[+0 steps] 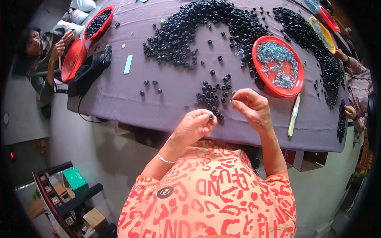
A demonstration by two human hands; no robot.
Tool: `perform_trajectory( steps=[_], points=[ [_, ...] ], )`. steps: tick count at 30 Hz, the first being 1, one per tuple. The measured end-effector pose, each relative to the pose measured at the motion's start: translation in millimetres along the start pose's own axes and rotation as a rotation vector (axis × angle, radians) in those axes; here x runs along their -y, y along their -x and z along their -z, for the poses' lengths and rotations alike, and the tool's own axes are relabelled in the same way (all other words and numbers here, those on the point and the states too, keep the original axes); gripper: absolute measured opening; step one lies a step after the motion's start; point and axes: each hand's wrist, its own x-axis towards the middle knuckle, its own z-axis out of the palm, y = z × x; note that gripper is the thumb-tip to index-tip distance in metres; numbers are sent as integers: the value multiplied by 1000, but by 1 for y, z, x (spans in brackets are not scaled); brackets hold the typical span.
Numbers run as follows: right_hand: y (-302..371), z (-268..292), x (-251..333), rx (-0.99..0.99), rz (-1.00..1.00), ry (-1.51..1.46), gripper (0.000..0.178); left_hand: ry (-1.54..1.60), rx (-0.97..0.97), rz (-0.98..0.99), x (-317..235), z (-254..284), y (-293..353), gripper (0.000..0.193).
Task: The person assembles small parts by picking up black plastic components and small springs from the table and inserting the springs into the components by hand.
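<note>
My left hand is closed, pinching a small black ring-shaped part between thumb and fingertips above the table's near edge. To its right, my right hand has thumb and forefinger pressed together on a tiny piece, too small to name. Just beyond both hands lies a loose cluster of black ring-shaped parts. A round red tray stands beyond my right hand, with many small clear bluish pieces spread in it.
A large heap of black parts curves across the purple-grey tablecloth. A pale-handled knife lies right of the tray; a light green strip lies left. Co-workers sit at the left and right. A black bag rests by red baskets.
</note>
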Motion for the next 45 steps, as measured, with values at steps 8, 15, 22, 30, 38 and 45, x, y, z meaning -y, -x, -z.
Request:
perform_trajectory(
  steps=[8,15,22,30,38,45],
  points=[
    [32,-27,28,98,334,298,16,92,69,10,6,-12,10,20],
    [37,-33,26,53,470,441,16,37,13,-11,10,-19,19,19],
    [40,-33,24,57,485,499,16,-31,4,-28,12,-20,19,17],
    [42,-33,20,90,447,446,17,-137,-41,-32,10,-18,21,17],
    [29,-28,24,390,201,231,21,-286,18,127,-7,-8,26,11],
    [35,-29,11,605,325,178,25,-71,55,359,19,-2,40,10]
  ],
)
